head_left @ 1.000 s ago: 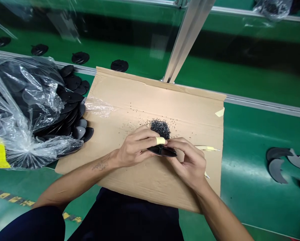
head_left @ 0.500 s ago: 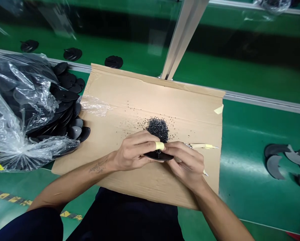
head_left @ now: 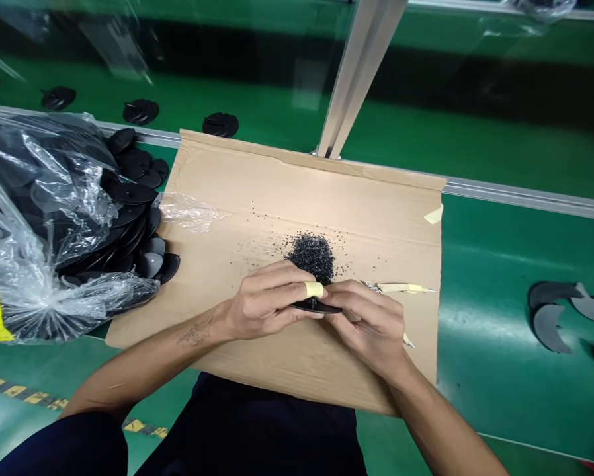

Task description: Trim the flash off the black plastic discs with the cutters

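Both hands grip one thin black disc (head_left: 317, 308), held nearly edge-on above the cardboard sheet (head_left: 277, 357). My left hand (head_left: 264, 297) closes on its left side, with yellow tape wrapped round one finger. My right hand (head_left: 371, 320) pinches the right side, its fingertips meeting the left ones over the disc. Whatever small part lies under the fingertips is mostly hidden. Just beyond the fingers is a pile of tiny black pieces (head_left: 311, 254), some scattered around it. Beside my right hand lies a slim tool with yellow-taped handles (head_left: 401, 287), partly covered by that hand.
At left, a clear plastic bag (head_left: 43, 192) spills a heap of black discs (head_left: 128, 215). Curved black and grey pieces (head_left: 550, 324) rest on the green surface at right. A metal post (head_left: 359, 73) rises behind the cardboard. More black discs (head_left: 220, 124) sit beyond the rail.
The disc has tilted slightly, so less of its face shows. Both hands stay in nearly the same place with the same grip. The view has shifted slightly.
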`<state>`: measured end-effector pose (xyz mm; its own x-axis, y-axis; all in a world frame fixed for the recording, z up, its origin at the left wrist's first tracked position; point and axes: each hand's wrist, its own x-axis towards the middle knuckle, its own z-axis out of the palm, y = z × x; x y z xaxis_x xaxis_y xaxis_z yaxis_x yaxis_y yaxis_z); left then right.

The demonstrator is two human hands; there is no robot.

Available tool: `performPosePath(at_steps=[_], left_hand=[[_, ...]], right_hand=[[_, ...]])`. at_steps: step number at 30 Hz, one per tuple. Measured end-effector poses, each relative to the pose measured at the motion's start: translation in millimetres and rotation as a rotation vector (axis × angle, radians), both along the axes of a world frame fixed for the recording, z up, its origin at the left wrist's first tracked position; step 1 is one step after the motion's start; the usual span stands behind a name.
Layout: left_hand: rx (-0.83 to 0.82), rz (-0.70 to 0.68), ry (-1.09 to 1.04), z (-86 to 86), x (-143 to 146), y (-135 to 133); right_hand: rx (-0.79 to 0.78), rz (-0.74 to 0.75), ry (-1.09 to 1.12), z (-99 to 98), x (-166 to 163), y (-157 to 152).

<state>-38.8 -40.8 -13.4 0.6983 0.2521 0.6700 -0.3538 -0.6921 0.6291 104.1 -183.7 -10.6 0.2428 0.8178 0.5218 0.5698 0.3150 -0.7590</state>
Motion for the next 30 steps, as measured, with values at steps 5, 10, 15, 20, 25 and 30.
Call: performPosePath(at_steps=[5, 10, 15, 20, 25, 30], left_hand=[[-0.084, -0.045, 0.039, 0.1, 3, 0], [-0.284, 0.086, 0.136, -3.4, 0, -2], [-0.372, 0.169, 0.161, -5.4, 2, 3], [-0.318, 0.14, 0.152, -9.1, 5, 4], [-0.284, 0.122, 0.149, -11.5, 4, 3], [-0.276, 0.083, 0.128, -9.9, 6, 5]], right_hand=[[-0.016, -0.006, 0.078, 0.8, -3, 0], [-0.243, 0.005, -0.074, 14.7, 17, -9], [-0.614, -0.218, -0.544, 18.2, 50, -54], [-0.685, -0.353, -0.661, 6.3, 59, -78], [-0.446, -0.28, -0.464, 20.7, 51, -47], [-0.292, -0.034, -0.265, 28.6, 45, -11]])
